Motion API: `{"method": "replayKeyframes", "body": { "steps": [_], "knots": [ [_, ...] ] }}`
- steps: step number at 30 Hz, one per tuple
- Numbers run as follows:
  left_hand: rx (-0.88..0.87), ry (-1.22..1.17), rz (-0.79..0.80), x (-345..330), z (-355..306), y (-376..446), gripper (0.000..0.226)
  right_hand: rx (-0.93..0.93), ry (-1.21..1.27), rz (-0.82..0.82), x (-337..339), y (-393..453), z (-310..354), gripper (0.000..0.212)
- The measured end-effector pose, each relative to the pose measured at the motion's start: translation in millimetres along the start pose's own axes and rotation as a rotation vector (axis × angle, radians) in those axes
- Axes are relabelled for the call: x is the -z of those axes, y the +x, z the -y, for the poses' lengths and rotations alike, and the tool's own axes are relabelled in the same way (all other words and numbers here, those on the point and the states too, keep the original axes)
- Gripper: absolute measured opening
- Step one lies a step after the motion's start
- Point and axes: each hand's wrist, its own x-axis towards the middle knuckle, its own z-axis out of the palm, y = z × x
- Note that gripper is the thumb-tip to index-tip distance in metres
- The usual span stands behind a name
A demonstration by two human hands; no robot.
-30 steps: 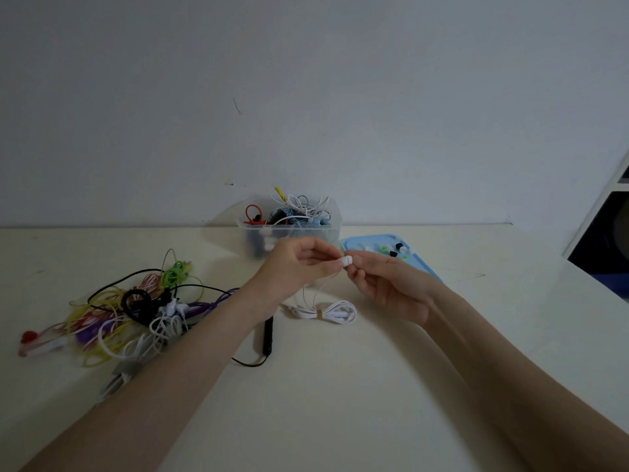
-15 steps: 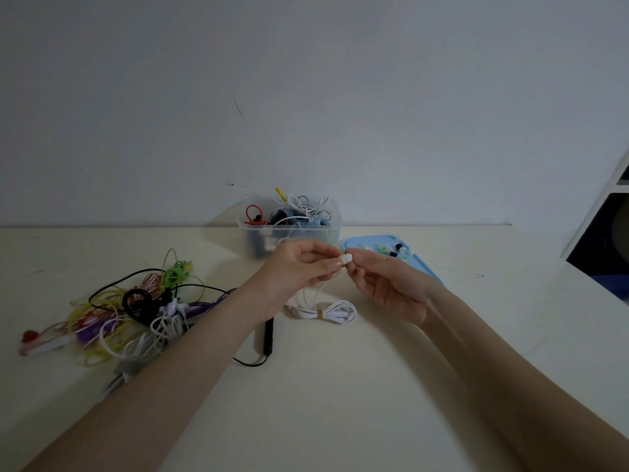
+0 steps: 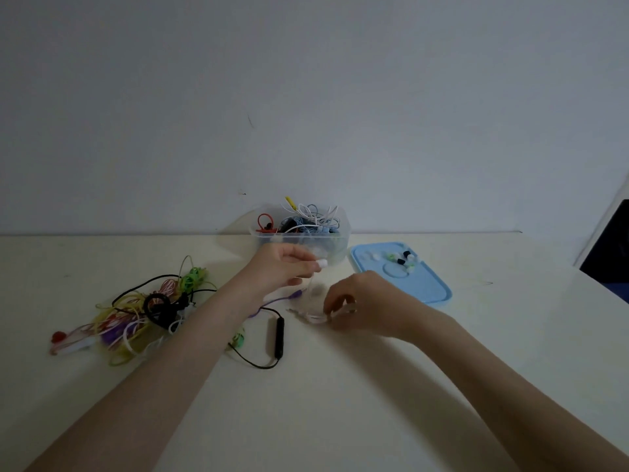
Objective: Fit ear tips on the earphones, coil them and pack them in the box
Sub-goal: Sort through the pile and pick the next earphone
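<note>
At 9 o'clock, a tangled earphone pile (image 3: 136, 315) awaits processing. The left hand (image 3: 282, 270) pinches a white earbud (image 3: 322, 263), tip apparently fitted. At 3 o'clock of it, the right hand (image 3: 360, 303) grasps the white coiled cable (image 3: 315, 316) on the table. The box (image 3: 303, 238), at 12 o'clock, already holds several sets; packing this set remains.

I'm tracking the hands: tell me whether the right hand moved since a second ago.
Yes. The right hand dropped from beside the left hand to the coiled white earphone cable, nearer than the light blue lid.

Two hands (image 3: 286, 267); one box (image 3: 299, 238); one blue lid (image 3: 429, 287).
</note>
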Motion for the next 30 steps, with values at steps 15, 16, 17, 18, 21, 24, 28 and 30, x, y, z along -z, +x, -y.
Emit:
{"method": "replayKeyframes", "body": {
  "steps": [15, 16, 17, 18, 21, 24, 28, 30],
  "knots": [
    [-0.458, 0.525, -0.364, 49.0, -68.4, 61.3, 0.014, -0.061, 0.03, -0.495, 79.6, 106.8, 3.0, 0.019],
    [-0.435, 0.606, -0.358, 49.9, -61.2, 65.9, 0.015, -0.098, 0.011, -0.437, 72.1, 113.5, -1.7, 0.02],
    [-0.406, 0.666, -0.343, 50.6, -54.0, 69.8, 0.015, -0.145, 0.001, -0.395, 63.7, 119.3, -6.6, 0.022],
    [-0.377, 0.709, -0.327, 51.0, -46.0, 73.5, 0.014, -0.193, -0.001, -0.379, 55.4, 123.1, -11.2, 0.023],
    [-0.291, 0.883, -0.281, 49.3, -29.3, 78.4, 0.013, -0.242, 0.019, -0.376, 36.7, 123.6, -16.5, 0.023],
    [-0.23, 0.989, -0.241, 46.6, -26.1, 78.5, 0.014, -0.211, 0.03, -0.389, 31.7, 117.3, -12.8, 0.023],
    [-0.307, 1.012, -0.239, 46.3, -40.0, 64.9, 0.009, -0.133, 0.018, -0.536, 36.2, 101.4, 0.6, 0.02],
    [-0.371, 1.003, -0.227, 47.1, -46.2, 48.7, 0.013, -0.062, -0.02, -0.529, 31.8, 89.3, 13.0, 0.019]
  ]
}}
